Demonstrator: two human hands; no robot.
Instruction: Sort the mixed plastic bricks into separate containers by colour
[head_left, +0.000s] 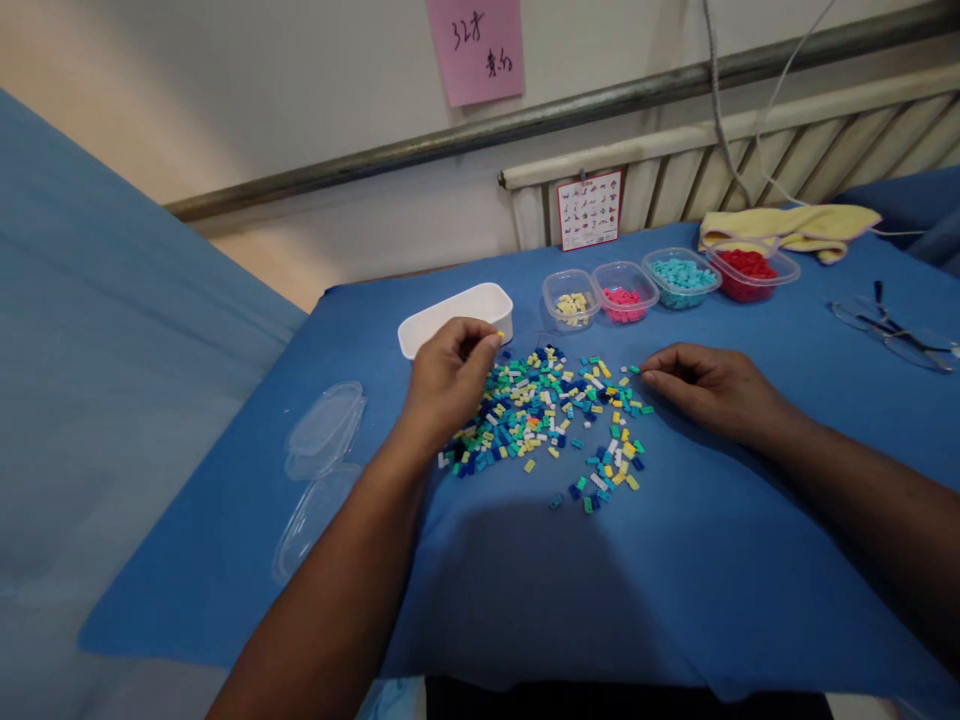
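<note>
The left hand (pixel 448 378) has thumb and fingertip together on 1 yellow brick (pixel 501 335), held by the right end of the white box (pixel 446 308), which the hand partly hides. Just below and to the right, the pile (pixel 534 405) of mixed bricks, largely blue, green, yellow and white, spreads over the blue cloth (pixel 517 580). The right hand (pixel 712 388) has thumb and fingertip close together at the pile's right edge, by 1 green brick (pixel 634 370); whether they grip it, I cannot tell. Beyond stand 4 clear tubs (pixel 550 301), holding, left to right, pale yellow, pink, light blue and red pieces. Clear lids (pixel 324 425) lie left of the left hand; glasses (pixel 892 328) lie far right.
</note>
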